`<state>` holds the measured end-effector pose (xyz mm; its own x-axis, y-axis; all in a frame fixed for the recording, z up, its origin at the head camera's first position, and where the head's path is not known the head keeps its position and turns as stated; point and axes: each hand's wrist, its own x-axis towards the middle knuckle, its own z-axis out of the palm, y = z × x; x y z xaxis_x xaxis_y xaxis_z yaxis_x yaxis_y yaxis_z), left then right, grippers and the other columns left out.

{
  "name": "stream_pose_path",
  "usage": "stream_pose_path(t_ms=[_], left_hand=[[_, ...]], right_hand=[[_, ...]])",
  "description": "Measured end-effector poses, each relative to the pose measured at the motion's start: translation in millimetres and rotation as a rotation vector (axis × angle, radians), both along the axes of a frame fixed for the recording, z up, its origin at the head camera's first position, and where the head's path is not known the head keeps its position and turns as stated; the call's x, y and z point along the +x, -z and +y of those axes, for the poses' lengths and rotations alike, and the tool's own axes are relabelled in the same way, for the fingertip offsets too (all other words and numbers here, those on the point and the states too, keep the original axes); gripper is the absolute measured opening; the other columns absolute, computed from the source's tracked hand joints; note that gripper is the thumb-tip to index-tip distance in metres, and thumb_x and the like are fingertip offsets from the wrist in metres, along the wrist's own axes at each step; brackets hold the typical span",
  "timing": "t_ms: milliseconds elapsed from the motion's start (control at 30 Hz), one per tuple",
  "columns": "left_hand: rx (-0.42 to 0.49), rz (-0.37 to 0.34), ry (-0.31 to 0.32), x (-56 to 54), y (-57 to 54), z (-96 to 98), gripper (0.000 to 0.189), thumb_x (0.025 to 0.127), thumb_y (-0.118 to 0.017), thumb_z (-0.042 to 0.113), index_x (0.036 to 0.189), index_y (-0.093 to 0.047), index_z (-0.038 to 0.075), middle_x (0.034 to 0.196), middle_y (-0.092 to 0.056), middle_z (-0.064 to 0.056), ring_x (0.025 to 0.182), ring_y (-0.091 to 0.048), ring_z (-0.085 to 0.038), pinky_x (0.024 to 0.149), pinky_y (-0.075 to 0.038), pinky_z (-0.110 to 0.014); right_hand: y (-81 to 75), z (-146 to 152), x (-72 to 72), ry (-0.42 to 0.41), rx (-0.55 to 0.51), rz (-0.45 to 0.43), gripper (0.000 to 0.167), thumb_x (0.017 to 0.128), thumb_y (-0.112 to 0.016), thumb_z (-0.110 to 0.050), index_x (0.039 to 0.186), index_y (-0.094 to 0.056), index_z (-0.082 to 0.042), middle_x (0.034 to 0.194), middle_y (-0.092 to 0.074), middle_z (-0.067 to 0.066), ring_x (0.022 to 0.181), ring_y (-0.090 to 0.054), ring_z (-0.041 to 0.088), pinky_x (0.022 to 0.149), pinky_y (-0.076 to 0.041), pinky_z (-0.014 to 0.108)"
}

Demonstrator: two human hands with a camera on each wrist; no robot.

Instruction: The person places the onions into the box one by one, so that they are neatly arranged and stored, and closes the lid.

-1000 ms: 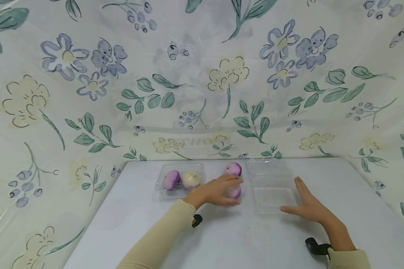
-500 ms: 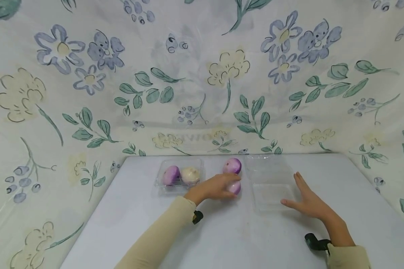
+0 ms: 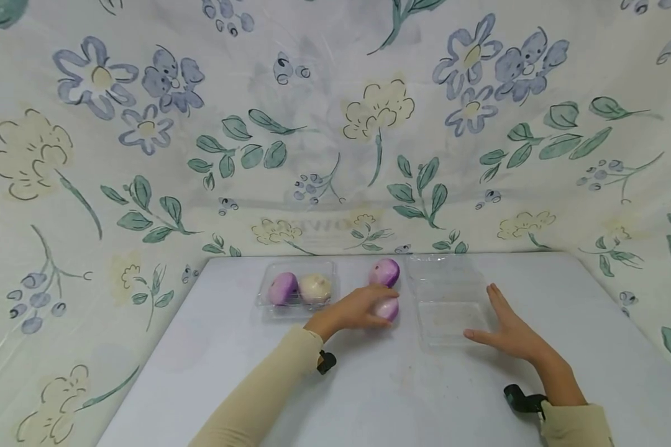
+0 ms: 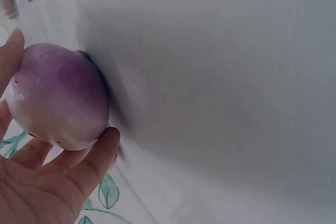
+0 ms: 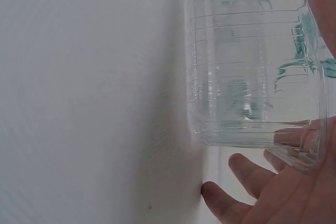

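Observation:
My left hand (image 3: 355, 310) curls its fingers and thumb round a purple onion (image 3: 389, 308), which stands on the table. In the left wrist view the smooth, purple-and-white onion (image 4: 60, 95) lies between the thumb and the fingers. Just behind it sits another purple onion (image 3: 384, 272). My right hand (image 3: 509, 329) is at the right side of a clear plastic clamshell box (image 3: 450, 323) whose lid is raised at the back. Its fingers are spread around the box's corner; in the right wrist view the clear box wall (image 5: 236, 77) is beside the palm.
At the left stands a second clear plastic box (image 3: 268, 310), holding a purple onion (image 3: 283, 288) and a pale, yellowish onion (image 3: 315, 289). The white table (image 3: 369, 397) ends at the back against a floral curtain (image 3: 324, 124).
My left hand's fingers have closed in from a spread pose round the nearer purple onion. The right hand stays beside the clear box. The head view has tilted slightly.

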<state>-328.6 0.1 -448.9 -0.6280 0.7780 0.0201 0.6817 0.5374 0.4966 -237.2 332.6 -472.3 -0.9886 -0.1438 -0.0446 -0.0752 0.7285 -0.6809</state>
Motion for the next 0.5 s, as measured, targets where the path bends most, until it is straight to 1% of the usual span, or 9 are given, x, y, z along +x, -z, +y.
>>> stream_pose_path(t_ms=[267,367,500], left_hand=[[0.061,-0.063,-0.074,-0.1,5.8,-0.2,0.073,0.08,-0.082,0.027,0.142,-0.05,0.006,0.144,-0.053,-0.012,0.131,-0.05,-0.026,0.112,-0.041,-0.043],[0.082,-0.121,-0.09,1.0,6.7,0.7,0.075,0.079,-0.083,0.029,0.143,-0.049,0.008,0.144,-0.053,-0.01,0.128,-0.052,-0.024,0.11,-0.043,-0.042],[0.106,-0.184,-0.104,2.7,5.4,1.7,0.079,0.079,-0.084,0.029,0.146,-0.047,0.011,0.147,-0.052,-0.008,0.129,-0.053,-0.024,0.11,-0.043,-0.043]], right_hand=[[2.2,0.3,-0.7,0.013,-0.02,-0.017,0.122,0.082,-0.077,-0.043,0.155,0.007,0.004,0.162,0.011,0.03,0.148,0.004,0.052,0.113,-0.008,0.072],[3.4,1.6,-1.3,0.009,-0.03,-0.016,0.122,0.082,-0.077,-0.043,0.155,0.007,0.004,0.162,0.011,0.03,0.148,0.005,0.052,0.113,-0.008,0.073],[3.6,4.0,-2.4,0.001,-0.035,-0.009,0.122,0.082,-0.077,-0.044,0.155,0.008,0.005,0.162,0.012,0.03,0.148,0.005,0.052,0.113,-0.007,0.073]])
